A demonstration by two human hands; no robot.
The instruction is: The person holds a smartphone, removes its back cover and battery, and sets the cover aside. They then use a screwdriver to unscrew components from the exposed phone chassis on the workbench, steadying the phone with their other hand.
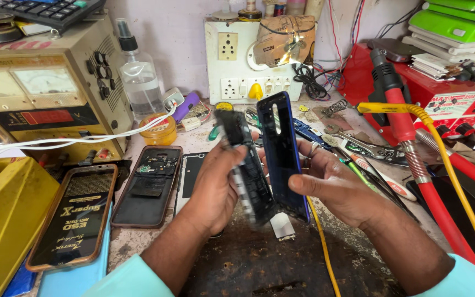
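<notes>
While left hand (215, 184) fingers grip phone body (248, 170) | right hand (331, 184) fingers clasp blue back cover (281, 148)

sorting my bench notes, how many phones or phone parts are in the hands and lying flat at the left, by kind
Dark phone body, blurred, in the left hand: 1
Blue back cover in the right hand: 1
Opened phone lying flat, insides showing: 1
Phone in an orange-rimmed case, lying flat: 1
White-edged panel, partly hidden by the left hand: 1
Total: 5
</notes>
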